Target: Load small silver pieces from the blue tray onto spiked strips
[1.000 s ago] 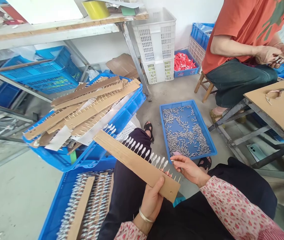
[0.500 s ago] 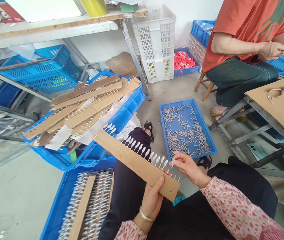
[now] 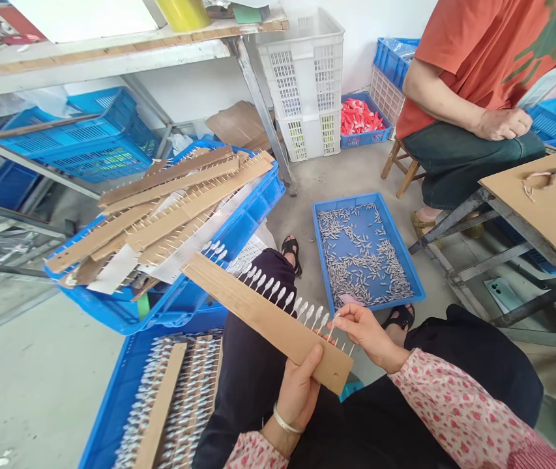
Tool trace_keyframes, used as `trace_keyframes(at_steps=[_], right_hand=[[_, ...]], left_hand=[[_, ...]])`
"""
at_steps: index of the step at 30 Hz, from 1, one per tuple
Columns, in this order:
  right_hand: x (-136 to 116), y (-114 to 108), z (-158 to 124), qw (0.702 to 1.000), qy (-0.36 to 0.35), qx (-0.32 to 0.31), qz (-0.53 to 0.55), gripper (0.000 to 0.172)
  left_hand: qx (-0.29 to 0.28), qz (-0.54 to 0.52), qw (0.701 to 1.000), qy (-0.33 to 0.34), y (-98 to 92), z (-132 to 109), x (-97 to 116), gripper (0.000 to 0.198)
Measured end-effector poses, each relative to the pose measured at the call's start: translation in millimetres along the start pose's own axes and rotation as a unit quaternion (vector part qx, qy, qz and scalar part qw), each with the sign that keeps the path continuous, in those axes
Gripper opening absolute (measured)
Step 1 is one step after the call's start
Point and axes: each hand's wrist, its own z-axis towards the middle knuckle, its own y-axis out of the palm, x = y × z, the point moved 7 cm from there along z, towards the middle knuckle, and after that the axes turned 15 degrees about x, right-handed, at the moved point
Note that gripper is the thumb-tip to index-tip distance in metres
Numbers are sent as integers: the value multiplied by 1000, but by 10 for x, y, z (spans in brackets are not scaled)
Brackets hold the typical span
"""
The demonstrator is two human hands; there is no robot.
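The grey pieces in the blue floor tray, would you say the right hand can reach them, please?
Probably yes: the right hand is near the blue floor tray, whose open top leaves the grey pieces exposed, though its fingers are pinching a small piece.

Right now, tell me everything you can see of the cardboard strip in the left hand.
The cardboard strip is long, flat and brown, with a small mark near its right end. Thin sticks jut from its upper edge; most carry pale pieces, a few rightmost are bare. It slants down rightward above the lap, gripped by the left hand; the right hand pinches a piece at one stick.
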Motion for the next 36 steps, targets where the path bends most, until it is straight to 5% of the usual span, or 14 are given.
trace_keyframes(at_steps=[25, 36], right_hand=[[-37, 57, -53, 998, -46, -30, 17, 29], [44, 144, -123, 999, -15, -13, 45, 32]], left_hand=[[23, 4, 999, 36, -31, -9, 28, 37], [71, 12, 996, 58, -52, -21, 63, 37]])
